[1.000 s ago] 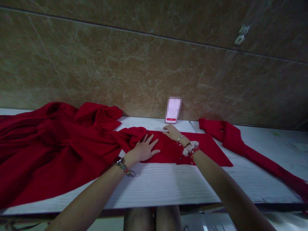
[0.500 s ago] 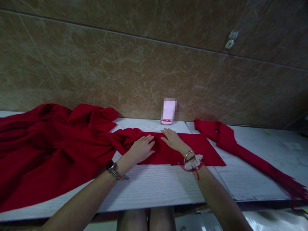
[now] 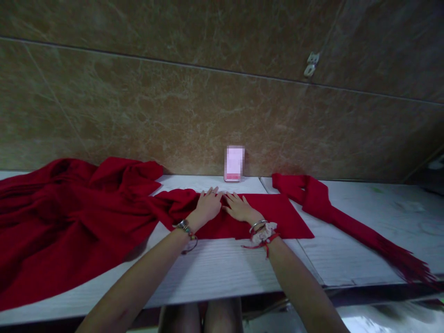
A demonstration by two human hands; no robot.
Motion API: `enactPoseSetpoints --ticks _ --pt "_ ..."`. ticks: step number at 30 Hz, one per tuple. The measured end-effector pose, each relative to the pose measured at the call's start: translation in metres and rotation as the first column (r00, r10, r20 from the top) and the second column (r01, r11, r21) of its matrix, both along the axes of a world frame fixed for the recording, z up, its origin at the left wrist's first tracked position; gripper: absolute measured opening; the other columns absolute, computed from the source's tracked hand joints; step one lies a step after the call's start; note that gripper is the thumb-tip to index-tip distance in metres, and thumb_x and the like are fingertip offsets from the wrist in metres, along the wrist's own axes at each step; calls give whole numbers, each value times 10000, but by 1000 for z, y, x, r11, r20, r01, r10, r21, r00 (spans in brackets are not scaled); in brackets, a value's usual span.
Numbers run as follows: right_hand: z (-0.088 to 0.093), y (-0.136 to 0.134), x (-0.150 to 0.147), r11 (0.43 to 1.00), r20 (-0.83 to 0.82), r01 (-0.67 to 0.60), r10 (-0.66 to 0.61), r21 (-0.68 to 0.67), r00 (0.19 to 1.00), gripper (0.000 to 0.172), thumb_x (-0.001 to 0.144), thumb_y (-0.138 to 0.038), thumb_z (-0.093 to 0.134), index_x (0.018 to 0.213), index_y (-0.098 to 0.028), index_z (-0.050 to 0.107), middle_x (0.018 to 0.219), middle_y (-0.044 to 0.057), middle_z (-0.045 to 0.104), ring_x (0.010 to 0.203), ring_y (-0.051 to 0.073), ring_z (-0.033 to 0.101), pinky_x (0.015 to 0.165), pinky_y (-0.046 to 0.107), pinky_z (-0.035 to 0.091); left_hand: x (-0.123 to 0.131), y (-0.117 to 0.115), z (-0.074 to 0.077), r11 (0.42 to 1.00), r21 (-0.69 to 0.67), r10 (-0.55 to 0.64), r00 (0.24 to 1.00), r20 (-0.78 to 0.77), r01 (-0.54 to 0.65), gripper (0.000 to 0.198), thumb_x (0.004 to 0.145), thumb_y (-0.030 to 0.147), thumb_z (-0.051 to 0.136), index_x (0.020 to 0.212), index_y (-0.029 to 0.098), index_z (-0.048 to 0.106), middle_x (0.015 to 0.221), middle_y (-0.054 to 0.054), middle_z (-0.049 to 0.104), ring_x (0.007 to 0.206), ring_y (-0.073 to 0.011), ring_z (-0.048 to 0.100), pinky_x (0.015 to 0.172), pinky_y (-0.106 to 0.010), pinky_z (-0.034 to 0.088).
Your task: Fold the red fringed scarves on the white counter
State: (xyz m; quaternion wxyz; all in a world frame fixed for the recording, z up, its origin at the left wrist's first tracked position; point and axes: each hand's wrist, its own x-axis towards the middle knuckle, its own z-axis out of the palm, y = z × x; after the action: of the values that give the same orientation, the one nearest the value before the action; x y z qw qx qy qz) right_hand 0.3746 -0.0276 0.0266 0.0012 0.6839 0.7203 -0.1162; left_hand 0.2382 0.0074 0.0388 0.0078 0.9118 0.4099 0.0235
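A folded band of red cloth (image 3: 265, 213) lies flat on the white table, its slanted end to the right. On its far edge rests my left hand (image 3: 208, 206), fingers stretched forward and slightly apart. Close beside it, my right hand (image 3: 240, 208) lies on the same band with fingers extended toward the left hand. Neither hand has fingers wrapped round the fabric. To the left, the band runs into a large rumpled heap of the red cloth (image 3: 79, 222).
A fringed red scarf (image 3: 317, 203) stretches across the right part of the white wood-grain table (image 3: 208, 273). A phone (image 3: 234, 164) with a blurred screen leans against the brown tiled wall (image 3: 156, 111). A small white fitting (image 3: 311, 64) is fixed higher on the wall.
My hands have come closer together and now rest nearer the band's far edge. The view has shifted slightly; the cloth looks otherwise about the same.
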Motion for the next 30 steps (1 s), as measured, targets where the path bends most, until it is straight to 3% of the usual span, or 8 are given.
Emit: enactPoseSetpoints --ticks 4,7,9,12,16,21,30 --pt "0 2 19 963 4 268 -268 0 963 547 889 -439 199 1386 -209 181 1468 53 98 1327 279 59 1027 548 105 7 7 -20 991 -80 109 994 19 -108 465 894 314 250 1341 194 302 1429 -110 223 1296 -337 168 947 -619 228" --pt "1 1 36 904 5 429 -428 0 904 526 897 -382 183 1384 -185 197 1465 70 115 1324 284 76 1032 533 120 5 9 -28 993 -67 97 995 22 -96 475 891 318 229 1350 205 285 1435 -99 207 1299 -326 165 955 -623 206" --pt "1 1 40 884 12 465 -467 50 884 522 897 -361 185 1384 -176 196 1465 74 117 1324 284 76 1032 533 124 4 9 -28 994 -53 96 995 25 -95 473 890 314 220 1344 207 295 1433 -102 214 1298 -315 178 954 -618 210" --pt "-1 2 33 924 6 366 -369 115 929 527 894 -381 197 1388 -201 175 1468 53 101 1327 275 69 1025 542 138 1 8 -27 995 -29 94 995 33 -93 464 890 295 216 1333 201 315 1428 -114 222 1300 -295 185 963 -591 220" --pt "-5 5 19 972 -15 228 -227 54 974 538 886 -431 206 1383 -226 186 1466 30 116 1326 273 79 1021 554 132 -8 7 -23 994 -90 63 998 1 -62 488 897 361 215 1352 196 275 1447 -114 144 1312 -294 139 983 -553 213" --pt "-8 6 18 973 7 225 -226 46 974 527 889 -422 199 1379 -227 202 1462 27 137 1324 262 102 1024 552 122 -17 5 -16 980 -201 -3 999 -48 -7 647 838 570 267 1379 220 208 1458 -98 92 1311 -344 70 995 -570 143" --pt "-12 -1 21 971 34 173 -181 167 983 561 875 -443 233 1375 -188 219 1459 67 142 1331 236 78 1035 521 114 -21 7 -19 975 -216 -63 998 -20 57 798 742 691 324 1379 227 203 1454 -113 106 1303 -380 46 976 -598 122"
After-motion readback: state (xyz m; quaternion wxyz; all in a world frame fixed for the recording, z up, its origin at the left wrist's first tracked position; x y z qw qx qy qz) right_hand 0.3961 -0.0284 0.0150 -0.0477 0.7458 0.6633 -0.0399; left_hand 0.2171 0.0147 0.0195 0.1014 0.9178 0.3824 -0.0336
